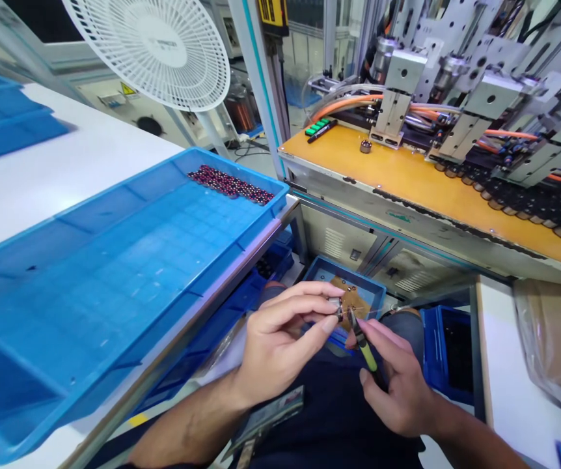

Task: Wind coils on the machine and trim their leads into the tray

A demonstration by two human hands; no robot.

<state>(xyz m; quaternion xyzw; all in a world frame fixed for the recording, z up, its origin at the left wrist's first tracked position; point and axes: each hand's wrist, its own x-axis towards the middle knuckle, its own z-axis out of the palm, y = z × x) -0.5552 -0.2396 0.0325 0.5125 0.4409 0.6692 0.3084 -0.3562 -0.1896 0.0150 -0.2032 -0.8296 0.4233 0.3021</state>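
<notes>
Between the thumb and fingertips of my left hand (278, 335) is a small round metal part (338, 309), held sideways above my lap. A thin wire stretches from it to the right. My right hand (400, 384) grips small cutting pliers (368, 355) with green and black handles. Their jaws point up and away, right beside the part and close to the wire. Whether the jaws touch the wire, I cannot tell. Below both hands stands a blue bin (381, 294) with brown cardboard and several small pieces in it.
On the left table, a large blue tray (129, 251) holds rows of small dark-red and metallic parts (232, 184) at its far end. Beyond it stands a white fan (163, 49). A machine bench (339, 153) at the right carries a marker (322, 131) and one round part (365, 146).
</notes>
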